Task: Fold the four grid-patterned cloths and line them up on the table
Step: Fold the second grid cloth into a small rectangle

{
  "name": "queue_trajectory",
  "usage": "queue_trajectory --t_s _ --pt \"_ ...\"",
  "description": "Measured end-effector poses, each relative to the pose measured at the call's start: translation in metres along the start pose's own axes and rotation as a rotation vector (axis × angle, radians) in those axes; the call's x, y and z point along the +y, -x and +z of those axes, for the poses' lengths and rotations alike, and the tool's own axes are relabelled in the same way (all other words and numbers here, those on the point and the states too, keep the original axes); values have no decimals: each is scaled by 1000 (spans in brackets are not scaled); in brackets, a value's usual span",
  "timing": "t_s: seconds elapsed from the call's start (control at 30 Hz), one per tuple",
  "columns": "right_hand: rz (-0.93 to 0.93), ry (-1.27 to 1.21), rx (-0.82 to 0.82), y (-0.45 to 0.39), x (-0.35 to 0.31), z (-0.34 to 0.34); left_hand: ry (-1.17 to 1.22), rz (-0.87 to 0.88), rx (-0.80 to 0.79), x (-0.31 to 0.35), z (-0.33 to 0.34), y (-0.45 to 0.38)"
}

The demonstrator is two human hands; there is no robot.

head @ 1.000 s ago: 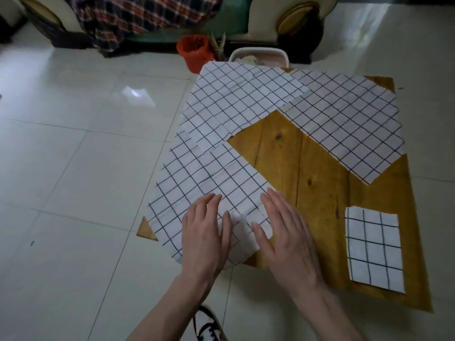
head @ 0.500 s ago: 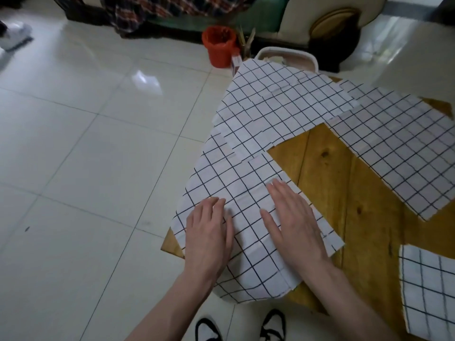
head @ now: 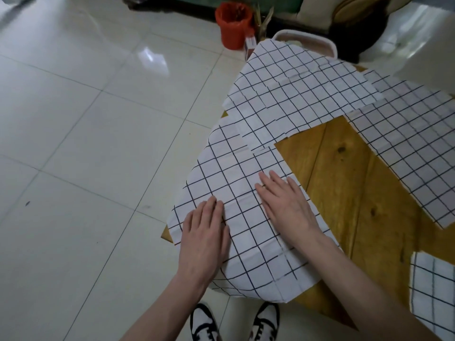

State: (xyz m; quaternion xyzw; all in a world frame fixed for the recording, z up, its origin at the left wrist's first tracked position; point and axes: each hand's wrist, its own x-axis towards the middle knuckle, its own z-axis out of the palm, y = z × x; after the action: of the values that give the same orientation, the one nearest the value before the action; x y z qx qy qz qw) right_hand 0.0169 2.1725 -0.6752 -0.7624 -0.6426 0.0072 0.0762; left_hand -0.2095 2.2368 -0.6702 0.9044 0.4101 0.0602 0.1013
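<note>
Cloths with black grid lines number four on the wooden desk [head: 349, 193]. Furthest left, the near cloth [head: 236, 193] lies spread over the desk's left corner, its edges hanging past the rim toward the floor. The left hand [head: 205, 232] lies flat on its left part, fingers straight and close together, palm down. Just to the right, the right hand [head: 286, 205] presses the same cloth, fingers straight and slightly spread. Beyond them the second cloth [head: 295, 94] lies open at the far left of the desk, its near corner overlapping the near cloth. Right of that, the third cloth [head: 406, 139] lies open and runs out of view at the right edge; the second cloth's right corner overlaps it. At the lower right, the folded cloth [head: 433, 291] rests on the desk as a small rectangle, cut off by the picture's edge.

Bare yellow-brown planks with dark knots show between the cloths. The desk stands on a floor [head: 86, 143] of pale glossy tiles. Two black-and-white shoes [head: 204, 323] show at the bottom, below the near cloth.

On the floor at the far side, an orange bucket [head: 234, 24] stands; what it holds cannot be told. To its right, a white tub [head: 307, 38] shows behind the second cloth, its contents mostly hidden.
</note>
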Motion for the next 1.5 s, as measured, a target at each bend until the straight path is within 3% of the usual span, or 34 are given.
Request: queue_trajectory --t_s 0.27,0.47,0.7,0.83,1.13,1.3,1.5 --pt "-51 -154 173 6 -9 -11 118 68 76 -17 -8 5" --pt "-121 -198 129 4 -9 -20 261 -39 78 -27 -19 0" --pt "-257 -292 -21 -6 -3 -48 228 -23 -38 -52 -72 -10" --pt "-282 -310 0 -3 2 -81 182 50 -106 -62 -116 -22" --pt "-227 -252 40 13 18 -191 219 230 -150 -38 -202 -53" --pt "-171 -171 38 22 30 -262 254 290 -97 -11 -256 -74" --pt "84 -148 84 47 47 -323 280 338 -85 30 -291 -99"
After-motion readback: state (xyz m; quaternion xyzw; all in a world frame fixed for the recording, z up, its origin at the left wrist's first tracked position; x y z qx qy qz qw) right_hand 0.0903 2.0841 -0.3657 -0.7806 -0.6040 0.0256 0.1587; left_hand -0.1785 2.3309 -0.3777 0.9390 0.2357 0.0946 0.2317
